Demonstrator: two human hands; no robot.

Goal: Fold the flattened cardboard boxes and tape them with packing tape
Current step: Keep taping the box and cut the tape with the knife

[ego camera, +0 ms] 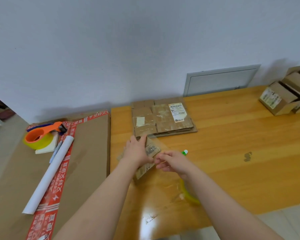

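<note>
Left hand (138, 151) flat on box (152, 149); right hand (174, 161) pinches tape (163, 162).

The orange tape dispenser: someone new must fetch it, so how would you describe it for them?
Left of the wooden table stands a large brown carton crossed by red printed tape. Near its far left corner, the tape dispenser sits on a pale pad, next to a white paper roll. It is the only bright orange thing there, holding a yellowish roll.
</note>
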